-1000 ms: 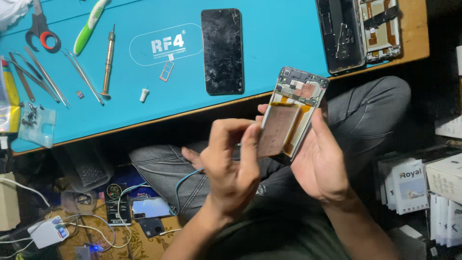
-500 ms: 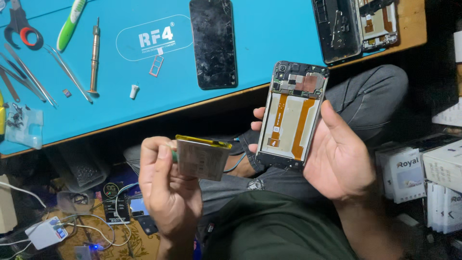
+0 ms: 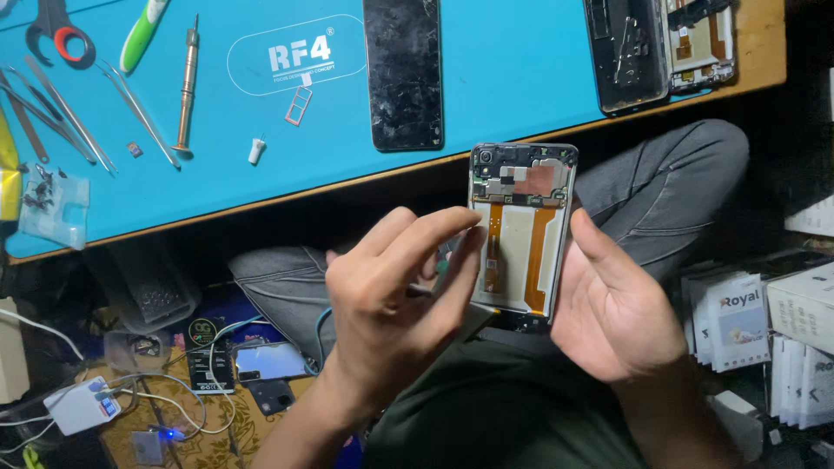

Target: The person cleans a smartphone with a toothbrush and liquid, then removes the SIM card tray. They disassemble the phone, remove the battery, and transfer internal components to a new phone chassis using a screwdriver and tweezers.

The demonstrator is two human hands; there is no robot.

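Right grip (image 3: 621, 313) cradles opened phone (image 3: 521, 230) (below blue mat (image 3: 521, 78)).

Right hand (image 3: 621, 317) holds an opened phone (image 3: 521, 230) upright over the lap, orange flex cables and circuit board facing up, thumb along its right edge. Left hand (image 3: 395, 304) reaches in, fingers (image 3: 439, 234) touching the phone's left edge. Far behind, the blue counter (image 3: 521, 69) carries a cracked dark screen (image 3: 403, 74), tweezers (image 3: 130, 100), and a screwdriver (image 3: 186, 87).

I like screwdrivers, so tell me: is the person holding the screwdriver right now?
No, the screwdriver lies on the blue mat, while the right hand holds the opened phone and the left hand touches it.
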